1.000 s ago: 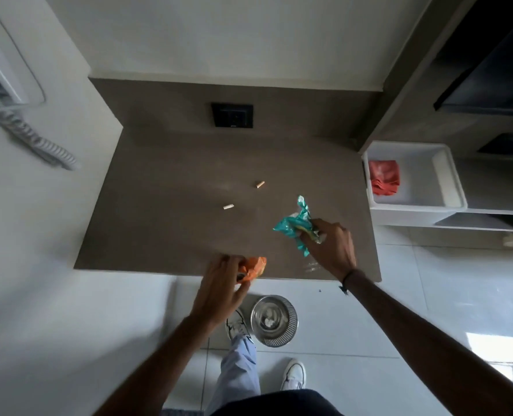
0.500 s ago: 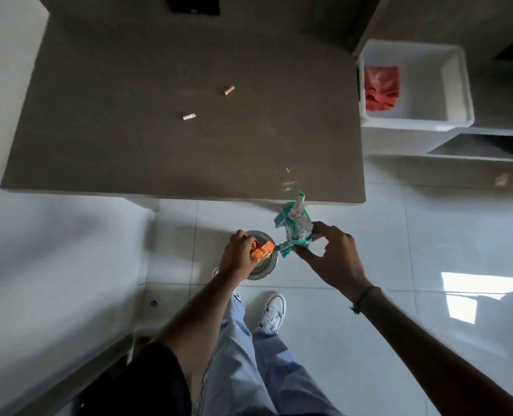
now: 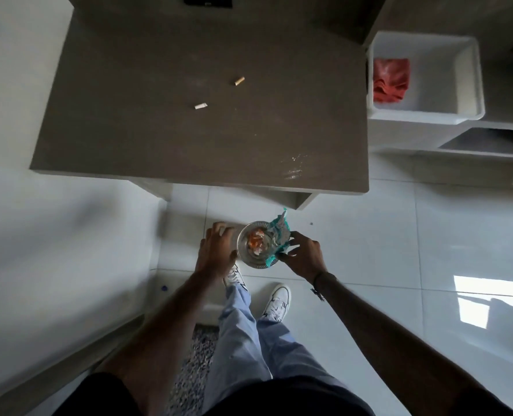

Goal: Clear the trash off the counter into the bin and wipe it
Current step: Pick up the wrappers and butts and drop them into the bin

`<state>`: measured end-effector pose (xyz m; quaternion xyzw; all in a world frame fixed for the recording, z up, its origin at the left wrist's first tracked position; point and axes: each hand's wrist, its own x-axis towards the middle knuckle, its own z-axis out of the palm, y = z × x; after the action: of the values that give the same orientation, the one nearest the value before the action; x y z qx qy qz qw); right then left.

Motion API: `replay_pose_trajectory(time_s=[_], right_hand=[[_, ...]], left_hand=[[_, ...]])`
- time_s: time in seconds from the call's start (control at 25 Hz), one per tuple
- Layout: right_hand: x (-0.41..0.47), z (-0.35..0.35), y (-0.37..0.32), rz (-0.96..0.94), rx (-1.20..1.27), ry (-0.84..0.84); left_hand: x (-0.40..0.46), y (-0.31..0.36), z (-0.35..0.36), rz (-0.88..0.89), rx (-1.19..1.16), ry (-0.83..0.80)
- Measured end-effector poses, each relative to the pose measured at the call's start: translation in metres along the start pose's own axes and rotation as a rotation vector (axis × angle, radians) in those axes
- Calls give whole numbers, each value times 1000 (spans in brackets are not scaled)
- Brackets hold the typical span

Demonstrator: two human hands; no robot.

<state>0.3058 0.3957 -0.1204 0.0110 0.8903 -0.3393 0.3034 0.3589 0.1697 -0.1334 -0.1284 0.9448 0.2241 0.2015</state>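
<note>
A small round metal bin [image 3: 250, 264] stands on the floor below the counter's front edge. An orange wrapper [image 3: 254, 239] lies inside it. My left hand [image 3: 216, 252] hovers at the bin's left rim, fingers apart and empty. My right hand [image 3: 303, 255] pinches a crumpled teal wrapper [image 3: 279, 234] over the bin's right rim. On the brown counter [image 3: 159, 130] lie two cigarette butts, one [image 3: 200, 106] near the middle and one [image 3: 239, 81] farther back. A wet smear with crumbs [image 3: 294, 168] marks the counter's front right.
A white tub [image 3: 465, 70] to the right of the counter holds a folded red cloth [image 3: 390, 81]. A black socket plate [image 3: 207, 0] sits at the counter's back. My feet in white shoes [image 3: 276, 301] stand on the glossy tiles just behind the bin.
The orange wrapper has left my left hand and dropped into the bin. My right hand has brought the teal wrapper down over the bin's rim.
</note>
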Motion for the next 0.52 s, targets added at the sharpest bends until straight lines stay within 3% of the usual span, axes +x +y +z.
replay_pose_trajectory(time_s=[0.12,0.24,0.52], right_hand=[[9,11,-3,101,-106,-89],[4,0,-13,60,-141,-63],[16,-65,-109,-431,-168,299]], left_hand=[[-15,-10,-16,26,20,61],[-27,-6,-41,40,17,91],[7,8,-117,99,-61,346]])
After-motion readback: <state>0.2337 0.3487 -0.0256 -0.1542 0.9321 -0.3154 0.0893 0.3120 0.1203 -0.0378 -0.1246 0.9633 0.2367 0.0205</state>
